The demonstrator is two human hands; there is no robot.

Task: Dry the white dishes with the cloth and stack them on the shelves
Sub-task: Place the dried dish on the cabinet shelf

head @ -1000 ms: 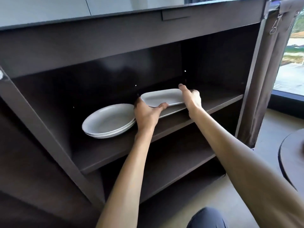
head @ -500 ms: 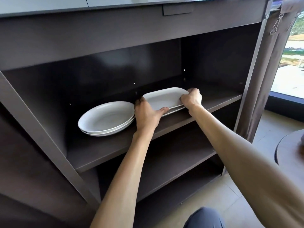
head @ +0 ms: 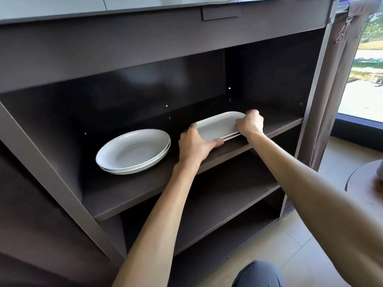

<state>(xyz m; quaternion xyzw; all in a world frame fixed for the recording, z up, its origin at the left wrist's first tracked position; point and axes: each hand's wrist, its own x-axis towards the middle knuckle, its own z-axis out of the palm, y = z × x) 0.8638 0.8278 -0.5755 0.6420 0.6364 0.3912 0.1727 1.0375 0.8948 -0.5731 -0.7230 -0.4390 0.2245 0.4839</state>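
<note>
Your left hand grips the near-left end of the oblong dishes; your right hand grips their far-right end. The stack rests near the upper shelf front edge, right of the round plates, long axis running between your hands. Fingertips underneath are hidden.

White oblong platters stacked beside round plates; upper shelf
</note>
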